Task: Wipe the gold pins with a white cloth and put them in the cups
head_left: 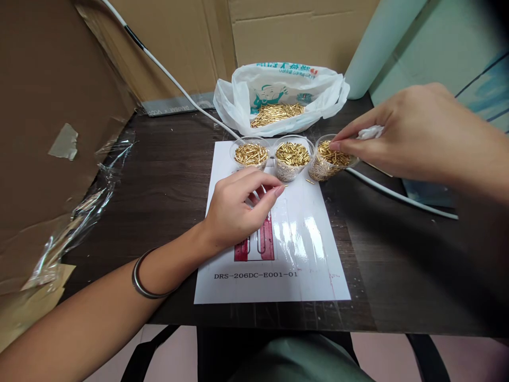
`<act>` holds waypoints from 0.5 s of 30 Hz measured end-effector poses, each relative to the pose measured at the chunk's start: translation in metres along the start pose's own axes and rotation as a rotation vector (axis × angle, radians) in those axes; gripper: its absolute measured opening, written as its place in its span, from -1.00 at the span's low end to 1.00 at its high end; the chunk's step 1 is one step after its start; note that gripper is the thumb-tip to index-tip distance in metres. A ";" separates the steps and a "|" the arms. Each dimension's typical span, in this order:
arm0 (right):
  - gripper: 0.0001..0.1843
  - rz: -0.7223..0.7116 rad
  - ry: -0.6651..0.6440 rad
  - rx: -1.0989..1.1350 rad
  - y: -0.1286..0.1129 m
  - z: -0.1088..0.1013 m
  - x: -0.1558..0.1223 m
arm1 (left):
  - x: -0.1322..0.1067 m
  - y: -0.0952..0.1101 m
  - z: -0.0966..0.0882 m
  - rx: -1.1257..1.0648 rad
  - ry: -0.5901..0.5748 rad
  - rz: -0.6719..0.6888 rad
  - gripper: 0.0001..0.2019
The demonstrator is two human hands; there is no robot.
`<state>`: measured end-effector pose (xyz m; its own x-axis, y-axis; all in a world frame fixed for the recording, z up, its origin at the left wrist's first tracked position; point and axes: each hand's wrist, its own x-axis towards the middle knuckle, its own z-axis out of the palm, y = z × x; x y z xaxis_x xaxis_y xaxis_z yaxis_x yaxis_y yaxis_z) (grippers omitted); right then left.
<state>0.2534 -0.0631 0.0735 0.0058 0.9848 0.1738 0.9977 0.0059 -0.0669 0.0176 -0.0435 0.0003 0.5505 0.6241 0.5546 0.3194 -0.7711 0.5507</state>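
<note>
My left hand (242, 207) rests over the white printed sheet (318, 276), its thumb and forefinger closed on a thin gold pin (286, 185) that sticks out at the fingertips. Another gold pin (310, 182) lies loose beside it. Three clear plastic cups stand in a row, filled with small gold pins: the left cup (249, 162), the middle cup (292, 171) and the right cup (321, 171). My right hand (409, 132) reaches over the right cup, thumb and forefinger pinched at its pins. What those fingertips hold is hidden. Something white and crumpled (370, 132) shows between its fingers.
Behind the cups sits an open white plastic bag (318, 111) with more gold pins (276, 114). A white cable (178, 85) runs behind the cups, across the dark table (159, 180). Cardboard (51, 69) walls the left and back; a pale roll (377, 48) leans at back right.
</note>
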 end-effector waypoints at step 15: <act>-0.74 -0.046 0.054 0.002 0.002 0.002 -0.001 | 0.001 0.001 -0.001 0.015 -0.007 0.011 -0.93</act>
<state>0.2547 -0.0633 0.0709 -0.0365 0.9725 0.2300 0.9969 0.0514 -0.0592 0.0180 -0.0435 0.0023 0.5593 0.6148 0.5560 0.3250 -0.7797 0.5352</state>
